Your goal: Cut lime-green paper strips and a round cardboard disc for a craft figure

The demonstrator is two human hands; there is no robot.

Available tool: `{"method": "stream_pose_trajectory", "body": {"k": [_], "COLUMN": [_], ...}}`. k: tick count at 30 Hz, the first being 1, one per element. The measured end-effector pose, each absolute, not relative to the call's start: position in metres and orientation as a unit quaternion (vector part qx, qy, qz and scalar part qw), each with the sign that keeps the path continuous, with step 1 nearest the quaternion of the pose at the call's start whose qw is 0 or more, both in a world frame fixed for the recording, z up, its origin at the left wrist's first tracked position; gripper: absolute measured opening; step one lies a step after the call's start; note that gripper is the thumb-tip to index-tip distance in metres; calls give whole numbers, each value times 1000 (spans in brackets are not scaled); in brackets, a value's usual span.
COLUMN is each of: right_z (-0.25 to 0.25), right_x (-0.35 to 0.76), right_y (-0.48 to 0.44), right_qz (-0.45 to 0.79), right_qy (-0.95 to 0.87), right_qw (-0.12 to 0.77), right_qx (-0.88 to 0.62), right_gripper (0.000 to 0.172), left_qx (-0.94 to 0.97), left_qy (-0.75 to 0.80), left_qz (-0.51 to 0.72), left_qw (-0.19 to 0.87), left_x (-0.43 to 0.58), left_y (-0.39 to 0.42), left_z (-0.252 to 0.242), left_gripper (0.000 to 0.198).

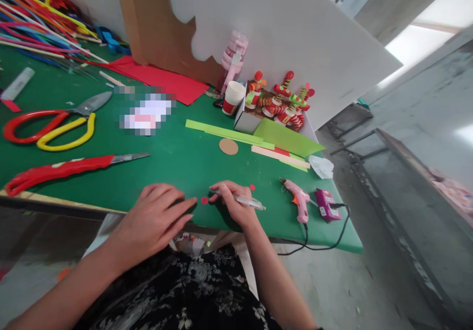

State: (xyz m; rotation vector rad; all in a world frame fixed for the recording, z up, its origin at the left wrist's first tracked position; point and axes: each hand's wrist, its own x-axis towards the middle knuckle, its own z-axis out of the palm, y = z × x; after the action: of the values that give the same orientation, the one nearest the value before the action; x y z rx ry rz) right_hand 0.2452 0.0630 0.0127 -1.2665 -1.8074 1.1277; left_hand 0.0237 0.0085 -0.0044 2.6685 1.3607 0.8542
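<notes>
Pen in right hand; table edge near

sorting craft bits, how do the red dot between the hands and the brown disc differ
Colour: the red dot is vivid, the brown disc muted. Size: the dot is smaller than the disc. Place: the dot lies between the left hand and right hand, the disc farther back near green strips. Both are round and lie on the green tabletop.

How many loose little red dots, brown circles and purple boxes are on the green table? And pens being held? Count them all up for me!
Red dots: 2
Brown circle: 1
Purple box: 1
Pen in the right hand: 1
Total: 5
</notes>
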Motion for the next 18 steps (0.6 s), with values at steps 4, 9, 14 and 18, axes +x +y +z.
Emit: {"method": "stream_pose_trajectory", "body": {"k": [4,9,14,18], "right_z": [9,8,10,9], "right_x": [243,240,239,239], "right_y": [64,66,65,64], "right_qz": [450,444,439,413], "right_qy": [-642,-630,-643,-675], "right_qw": [355,363,357,337], "right_qx": [-509,-522,-517,-510], "right_gripper": [23,16,18,22], "left_qx": [852,846,847,843], "left_qy": [441,461,462,469], "left_qz": [282,263,251,256], "left_qw": [-13,-53,-75,-69], "left_x": [46,58,59,60], "left_y": [-9,-11,-8,-8], "left_z": [-10,-16,-14,-14], "left_gripper": [32,40,38,36]}}
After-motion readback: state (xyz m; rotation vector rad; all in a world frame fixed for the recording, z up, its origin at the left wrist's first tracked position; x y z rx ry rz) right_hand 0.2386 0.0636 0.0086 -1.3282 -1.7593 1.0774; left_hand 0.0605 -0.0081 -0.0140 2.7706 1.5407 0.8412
